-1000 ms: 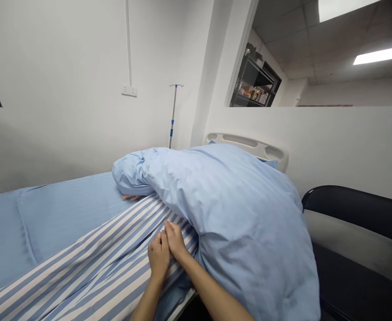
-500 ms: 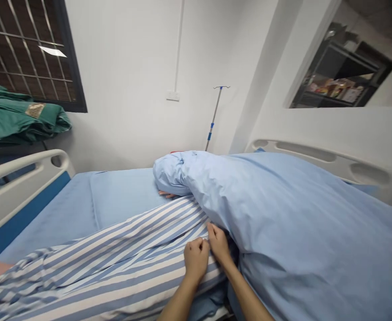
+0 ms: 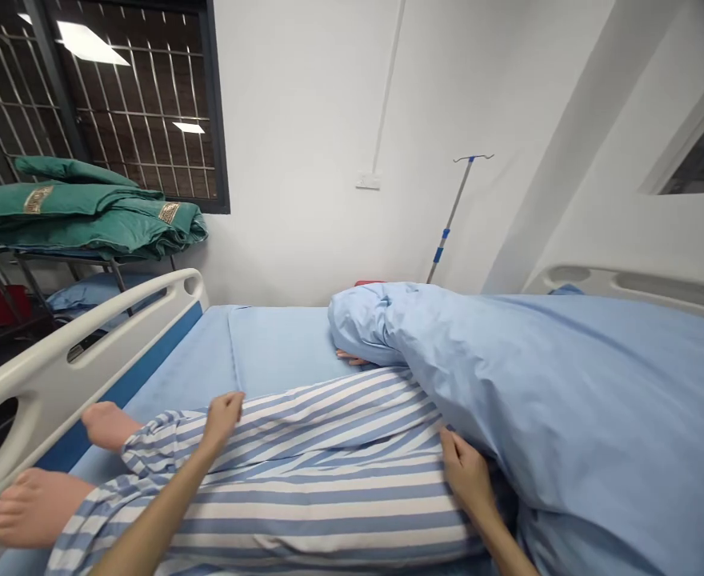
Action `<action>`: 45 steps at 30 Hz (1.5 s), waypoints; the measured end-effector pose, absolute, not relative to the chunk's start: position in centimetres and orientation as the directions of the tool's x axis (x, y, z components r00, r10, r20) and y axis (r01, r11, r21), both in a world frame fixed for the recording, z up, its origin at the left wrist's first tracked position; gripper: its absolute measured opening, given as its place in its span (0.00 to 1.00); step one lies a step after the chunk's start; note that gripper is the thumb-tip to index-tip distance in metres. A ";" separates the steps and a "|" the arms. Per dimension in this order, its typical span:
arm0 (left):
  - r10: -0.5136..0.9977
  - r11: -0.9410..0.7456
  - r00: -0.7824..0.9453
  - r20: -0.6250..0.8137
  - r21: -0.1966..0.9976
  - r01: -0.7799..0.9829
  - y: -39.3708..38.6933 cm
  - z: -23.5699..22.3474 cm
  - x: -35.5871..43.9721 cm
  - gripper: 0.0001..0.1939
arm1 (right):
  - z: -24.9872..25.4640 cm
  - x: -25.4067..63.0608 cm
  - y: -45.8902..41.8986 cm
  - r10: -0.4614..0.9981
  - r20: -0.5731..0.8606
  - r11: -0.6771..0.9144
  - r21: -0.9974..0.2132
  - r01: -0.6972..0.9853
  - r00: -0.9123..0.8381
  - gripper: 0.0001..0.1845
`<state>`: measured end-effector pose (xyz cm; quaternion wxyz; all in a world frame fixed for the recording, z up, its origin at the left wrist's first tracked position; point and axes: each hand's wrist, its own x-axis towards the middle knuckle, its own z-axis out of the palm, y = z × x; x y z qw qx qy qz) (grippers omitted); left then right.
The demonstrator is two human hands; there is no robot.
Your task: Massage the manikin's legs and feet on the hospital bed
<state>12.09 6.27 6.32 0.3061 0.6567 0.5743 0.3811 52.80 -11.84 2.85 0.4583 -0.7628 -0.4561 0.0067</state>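
Observation:
A figure in blue-and-white striped trousers [image 3: 328,472] lies on a hospital bed, its bare feet [image 3: 40,500] toward the white footboard [image 3: 58,352]. A light blue quilt [image 3: 568,384] is folded back over its upper body; a hand of the figure [image 3: 352,358] shows under the quilt's edge. My left hand [image 3: 223,416] rests on the striped leg near the shin, fingers curled on the cloth. My right hand [image 3: 466,472] lies at the waist of the trousers beside the quilt's edge, fingers closed on the fabric.
The blue sheet [image 3: 256,352] covers the mattress on the far side. Green folded blankets [image 3: 88,212] are stacked on a rack at the left under a barred window. An IV pole [image 3: 451,216] stands against the white wall. The headboard [image 3: 628,284] is at the right.
My view has swung left toward the foot of the bed. My left hand slid from the waist down the striped leg toward the feet; my right hand stays by the quilt's edge.

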 end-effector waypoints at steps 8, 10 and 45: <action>0.965 -0.127 -0.045 0.260 0.609 0.783 10.1 1.8 2.8 0.17 | 2.6 52.8 -11.8 0.711 0.397 -0.254 -0.625 0.738 0.580 0.25; 0.954 -0.108 -0.052 0.296 0.500 0.859 10.4 0.7 2.4 0.16 | 2.8 53.0 -11.5 0.724 0.387 -0.290 -0.581 0.760 0.572 0.25; 0.964 -0.073 -0.025 0.266 0.350 0.934 10.4 -0.5 2.7 0.15 | -0.2 12.3 11.6 0.927 0.376 0.214 -0.496 0.841 -0.015 0.21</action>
